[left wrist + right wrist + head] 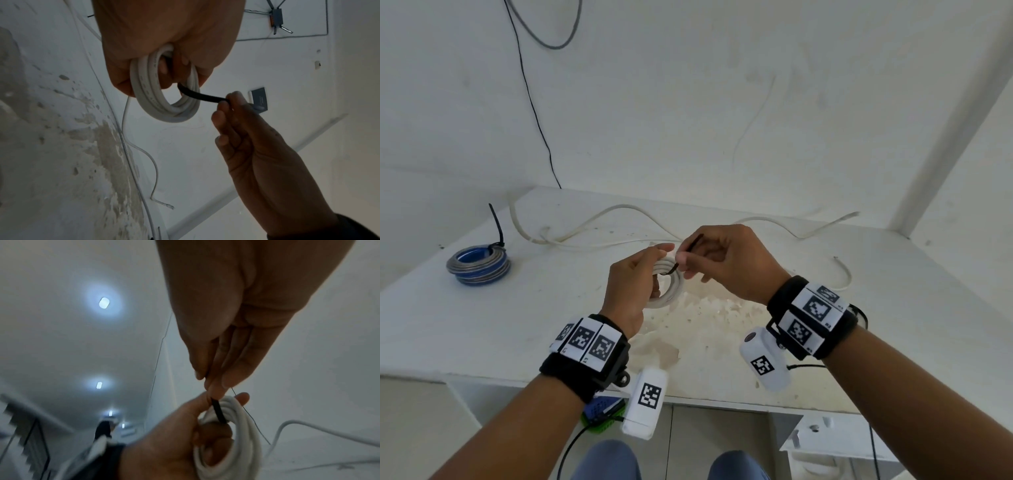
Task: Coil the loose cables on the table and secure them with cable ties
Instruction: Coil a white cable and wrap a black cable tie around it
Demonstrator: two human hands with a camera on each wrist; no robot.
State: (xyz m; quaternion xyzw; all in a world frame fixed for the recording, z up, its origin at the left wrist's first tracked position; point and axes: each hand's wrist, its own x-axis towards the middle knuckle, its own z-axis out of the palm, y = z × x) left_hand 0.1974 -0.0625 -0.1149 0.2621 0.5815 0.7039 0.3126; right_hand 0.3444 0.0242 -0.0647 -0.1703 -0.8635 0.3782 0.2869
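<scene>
step: tying white coil (666,284), held above worktop (893,274) centre | left hand (635,291) grips coil | right hand (726,263) pinches black tie (690,247) at coil's 12 o'clock | next: likely thread tail through head, cinch | loose cable (619,219) uncoiled at 12 o'clock

The room is evenly lit and soft; the white counter (825,308) shows hardly a shadow in the head view, whose edges bow outward. Both wrist views are dimmer and grainy. Recessed ceiling lights (104,302) glare with pale halos in the right wrist view, and its lower left corner is smeared and blocky. Skin closest to either wrist lens is out of focus.
</scene>
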